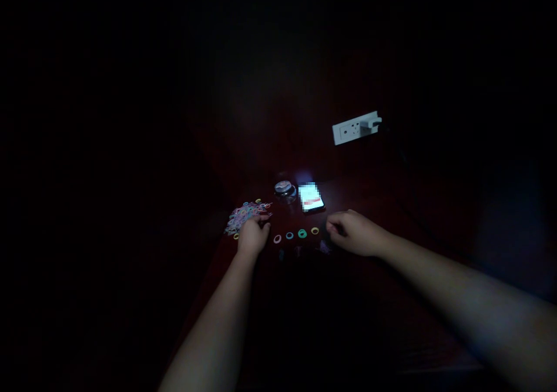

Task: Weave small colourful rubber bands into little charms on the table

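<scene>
Just beside loosely bent left fingers (260, 218) lie piled bands (242, 214); right fingers (334, 220) curl, both holds unclear.

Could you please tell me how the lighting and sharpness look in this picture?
Head view: surroundings sink into near-black; the phone screen glares, its edges blocky with pixelation; the left hand and right hand are dimly lit and slightly soft; in the colourful pile, single pieces are hard to separate.

Pile of small bands (242, 218): mixed colours, loosely heaped, partly hidden from view. To its right, four rings lie flat in a row, none touching. Left to right: pink ring (275, 240), blue ring (286, 236), green ring (299, 234), the broadest-banded, and yellow ring (315, 233).
</scene>
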Action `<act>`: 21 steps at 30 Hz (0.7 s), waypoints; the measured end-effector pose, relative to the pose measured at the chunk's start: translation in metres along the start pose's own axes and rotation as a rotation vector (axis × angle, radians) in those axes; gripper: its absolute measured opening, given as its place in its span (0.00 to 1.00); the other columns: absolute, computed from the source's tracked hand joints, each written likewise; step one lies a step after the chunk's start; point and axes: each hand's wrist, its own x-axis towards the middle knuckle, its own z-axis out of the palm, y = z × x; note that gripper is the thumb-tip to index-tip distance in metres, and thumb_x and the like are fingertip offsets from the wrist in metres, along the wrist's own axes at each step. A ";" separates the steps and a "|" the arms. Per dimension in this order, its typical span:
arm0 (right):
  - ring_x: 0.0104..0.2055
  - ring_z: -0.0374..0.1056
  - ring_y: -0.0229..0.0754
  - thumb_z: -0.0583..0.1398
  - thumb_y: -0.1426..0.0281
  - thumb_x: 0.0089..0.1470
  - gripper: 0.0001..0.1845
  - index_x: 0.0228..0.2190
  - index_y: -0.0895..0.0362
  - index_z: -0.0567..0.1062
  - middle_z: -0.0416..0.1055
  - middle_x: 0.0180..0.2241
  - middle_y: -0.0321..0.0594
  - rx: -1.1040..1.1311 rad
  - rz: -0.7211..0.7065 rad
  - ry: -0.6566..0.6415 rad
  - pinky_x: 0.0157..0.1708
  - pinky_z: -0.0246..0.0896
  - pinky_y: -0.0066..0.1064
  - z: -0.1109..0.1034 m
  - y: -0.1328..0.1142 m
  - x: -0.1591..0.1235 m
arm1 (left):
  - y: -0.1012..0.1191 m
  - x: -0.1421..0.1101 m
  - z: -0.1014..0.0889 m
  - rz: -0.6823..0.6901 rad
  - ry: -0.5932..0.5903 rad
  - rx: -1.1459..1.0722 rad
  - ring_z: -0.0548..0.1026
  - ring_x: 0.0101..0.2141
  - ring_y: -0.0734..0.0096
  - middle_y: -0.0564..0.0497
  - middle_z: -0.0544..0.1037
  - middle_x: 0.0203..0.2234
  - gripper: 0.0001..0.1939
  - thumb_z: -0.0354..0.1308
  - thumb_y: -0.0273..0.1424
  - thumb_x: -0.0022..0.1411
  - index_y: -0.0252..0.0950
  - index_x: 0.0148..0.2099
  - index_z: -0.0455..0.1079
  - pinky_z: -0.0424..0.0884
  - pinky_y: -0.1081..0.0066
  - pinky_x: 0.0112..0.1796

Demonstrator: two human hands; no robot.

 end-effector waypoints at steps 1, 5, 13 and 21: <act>0.22 0.58 0.33 0.55 0.74 0.50 0.07 0.21 0.56 0.66 0.65 0.20 0.32 0.009 0.001 0.005 0.25 0.49 0.26 0.000 0.000 0.000 | 0.008 -0.002 -0.002 0.030 0.013 -0.077 0.78 0.37 0.63 0.48 0.81 0.38 0.10 0.59 0.31 0.57 0.38 0.41 0.76 0.74 0.63 0.43; 0.26 0.62 0.35 0.57 0.72 0.52 0.03 0.28 0.56 0.72 0.68 0.24 0.34 0.076 -0.017 0.055 0.27 0.52 0.26 0.001 -0.002 0.002 | 0.044 -0.019 -0.003 0.234 0.006 -0.262 0.78 0.31 0.70 0.52 0.81 0.33 0.07 0.59 0.32 0.58 0.40 0.39 0.76 0.74 0.70 0.35; 0.37 0.66 0.38 0.55 0.78 0.54 0.15 0.37 0.52 0.79 0.71 0.35 0.39 0.097 -0.090 -0.074 0.37 0.56 0.30 0.005 -0.002 0.000 | 0.077 -0.040 0.001 0.453 -0.118 -0.325 0.77 0.30 0.75 0.53 0.80 0.30 0.03 0.61 0.29 0.58 0.37 0.37 0.72 0.70 0.76 0.31; 0.41 0.63 0.44 0.57 0.78 0.53 0.20 0.36 0.43 0.81 0.68 0.38 0.40 -0.072 -0.131 -0.231 0.39 0.50 0.36 0.010 -0.005 0.000 | 0.079 -0.039 -0.003 0.460 -0.115 -0.328 0.78 0.33 0.74 0.53 0.80 0.32 0.04 0.60 0.28 0.58 0.37 0.38 0.72 0.71 0.76 0.33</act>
